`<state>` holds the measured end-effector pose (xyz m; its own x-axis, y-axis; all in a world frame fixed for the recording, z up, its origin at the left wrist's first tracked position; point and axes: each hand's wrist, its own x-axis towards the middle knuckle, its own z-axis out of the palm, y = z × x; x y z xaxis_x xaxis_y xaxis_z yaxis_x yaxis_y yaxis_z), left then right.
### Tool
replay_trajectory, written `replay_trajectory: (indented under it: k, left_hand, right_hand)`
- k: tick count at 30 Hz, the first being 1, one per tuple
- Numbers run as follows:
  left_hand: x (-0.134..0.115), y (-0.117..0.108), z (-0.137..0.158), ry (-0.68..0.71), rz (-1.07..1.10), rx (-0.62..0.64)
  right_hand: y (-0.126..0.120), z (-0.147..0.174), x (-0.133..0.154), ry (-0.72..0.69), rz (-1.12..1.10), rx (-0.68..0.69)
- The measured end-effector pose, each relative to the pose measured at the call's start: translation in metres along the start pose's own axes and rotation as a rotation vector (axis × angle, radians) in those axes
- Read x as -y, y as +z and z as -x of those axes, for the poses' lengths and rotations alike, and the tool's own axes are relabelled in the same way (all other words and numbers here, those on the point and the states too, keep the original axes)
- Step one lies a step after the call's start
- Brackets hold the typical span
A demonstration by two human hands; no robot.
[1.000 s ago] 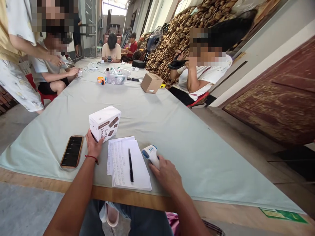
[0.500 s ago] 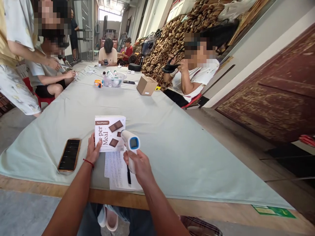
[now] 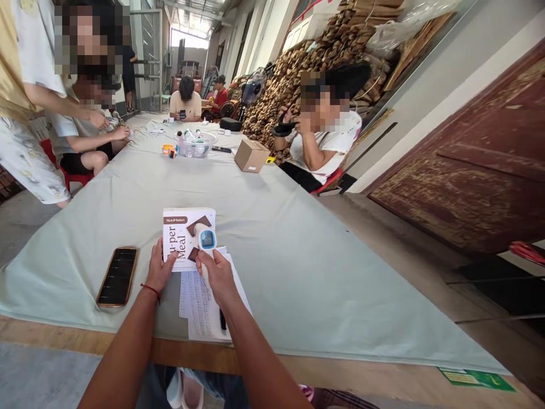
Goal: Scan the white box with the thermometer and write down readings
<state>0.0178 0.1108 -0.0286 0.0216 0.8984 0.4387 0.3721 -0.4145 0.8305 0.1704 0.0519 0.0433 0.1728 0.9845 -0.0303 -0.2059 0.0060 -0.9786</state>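
My left hand (image 3: 160, 266) grips the lower left edge of a white box (image 3: 181, 222) printed with "NutriMotion" and chocolate pieces. The box stands upright, its printed front facing me. Closed around the handle of a white infrared thermometer (image 3: 206, 240) with a blue-rimmed screen is my right hand (image 3: 219, 276). The thermometer is in front of the box's right half and hides part of the print; whether they touch I cannot tell. Below both hands lie written paper sheets (image 3: 193, 304), with a black pen (image 3: 222, 321) partly covered by my right forearm.
A phone (image 3: 118, 277) lies left of my hands on the cloth-covered table (image 3: 306, 272). Farther back are a clear basin (image 3: 191, 149) with bottles, an orange tape roll (image 3: 169, 150) and a cardboard box (image 3: 251, 155). Several people sit or stand around the table.
My right hand has moved the thermometer left, from the box's right edge to in front of its printed face. My left hand keeps its hold on the box.
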Motion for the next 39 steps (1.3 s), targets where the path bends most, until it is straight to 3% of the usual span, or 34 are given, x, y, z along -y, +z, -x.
replay_trajectory:
  k: [24, 34, 39]
  left_hand:
    - [0.009, 0.0031, 0.0003, 0.008, 0.036, -0.013]
    - [0.0018, 0.0023, -0.0004, -0.017, -0.007, -0.006]
    - [0.0027, 0.0037, 0.0008, -0.03, 0.091, -0.019]
  right_hand:
    - [-0.0006, 0.0015, 0.0001, -0.004, 0.041, -0.035]
    - [-0.0035, 0.0023, -0.0009, 0.013, -0.004, -0.009]
    - [-0.0077, 0.0042, -0.001, 0.011, 0.011, 0.019]
